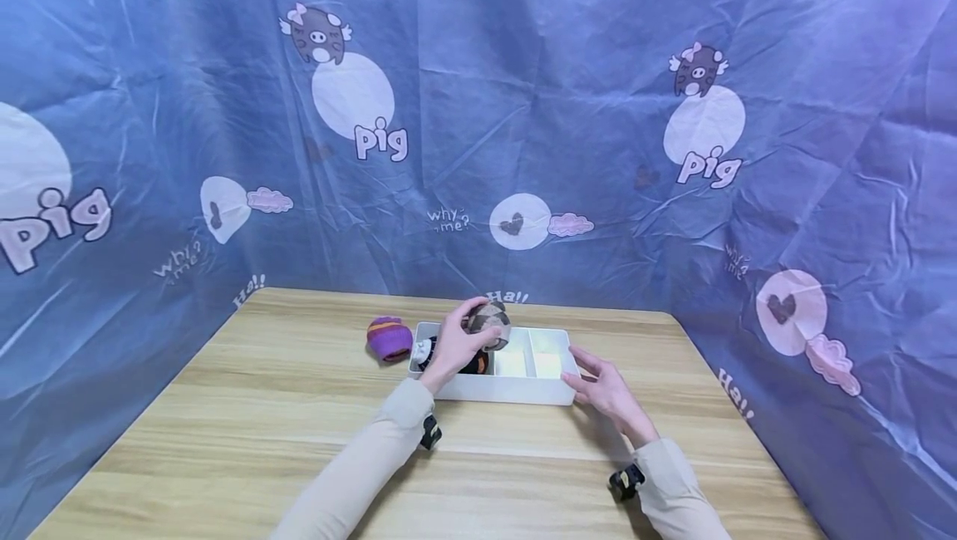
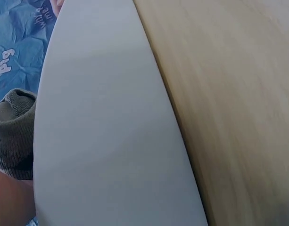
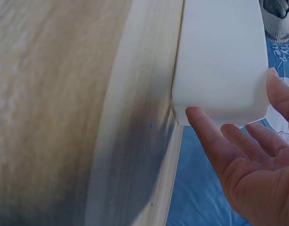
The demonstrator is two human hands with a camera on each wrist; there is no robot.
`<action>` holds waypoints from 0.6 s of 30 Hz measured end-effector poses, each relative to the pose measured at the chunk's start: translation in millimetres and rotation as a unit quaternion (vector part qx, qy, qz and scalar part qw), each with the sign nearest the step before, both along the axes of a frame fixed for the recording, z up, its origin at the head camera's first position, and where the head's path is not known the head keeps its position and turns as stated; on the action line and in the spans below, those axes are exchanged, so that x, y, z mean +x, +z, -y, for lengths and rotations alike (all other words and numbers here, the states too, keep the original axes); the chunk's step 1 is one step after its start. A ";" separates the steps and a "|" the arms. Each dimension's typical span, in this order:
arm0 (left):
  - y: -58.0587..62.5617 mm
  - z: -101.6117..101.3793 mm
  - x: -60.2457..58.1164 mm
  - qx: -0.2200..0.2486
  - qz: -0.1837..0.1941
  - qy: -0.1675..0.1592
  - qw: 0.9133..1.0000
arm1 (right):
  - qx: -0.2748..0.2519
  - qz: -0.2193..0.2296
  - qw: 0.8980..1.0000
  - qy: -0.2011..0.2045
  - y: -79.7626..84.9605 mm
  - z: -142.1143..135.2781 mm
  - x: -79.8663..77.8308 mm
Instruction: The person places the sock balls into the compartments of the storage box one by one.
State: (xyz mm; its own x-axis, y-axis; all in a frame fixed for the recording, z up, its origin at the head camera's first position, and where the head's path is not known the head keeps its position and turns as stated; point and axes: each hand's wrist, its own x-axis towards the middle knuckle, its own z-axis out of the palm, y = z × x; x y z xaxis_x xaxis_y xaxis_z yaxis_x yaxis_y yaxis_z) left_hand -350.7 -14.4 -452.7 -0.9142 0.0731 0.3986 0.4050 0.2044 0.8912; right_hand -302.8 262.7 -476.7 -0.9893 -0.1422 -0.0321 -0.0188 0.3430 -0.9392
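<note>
My left hand (image 1: 454,342) grips a rolled-up grey-brown sock (image 1: 490,326) above the middle of a white divided box (image 1: 504,390). In the left wrist view the ribbed, folded sock (image 2: 14,134) shows beyond the box wall (image 2: 106,113). Dark rolled socks (image 1: 477,362) with orange and white patches lie in the box's left compartment, partly behind my left hand. At the box's right end, the fingers of my right hand (image 1: 607,390) rest against the wall, extended and spread, as the right wrist view also shows. A purple rolled sock (image 1: 390,339) with orange stripes sits on the table left of the box.
The box stands on a wooden table (image 1: 299,424), towards its back edge. A blue cloth (image 1: 463,108) with pig prints hangs behind and at both sides. Dividers (image 1: 529,353) split the box, and its right compartments show bare white floors.
</note>
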 end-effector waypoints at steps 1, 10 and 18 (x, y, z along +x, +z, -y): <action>-1.0 -1.8 -0.1 -0.004 0.000 -0.001 1.000 | -0.002 0.000 1.000 -0.002 -0.5 0.1 -0.2; -3.9 -14.3 0.8 -0.041 -0.004 -0.013 0.999 | -0.007 -0.005 1.000 0.000 -3.8 -1.6 -2.3; -5.2 -23.2 -0.5 -0.094 -0.007 -0.007 0.996 | -0.004 -0.005 1.000 0.001 -2.9 -0.7 -0.4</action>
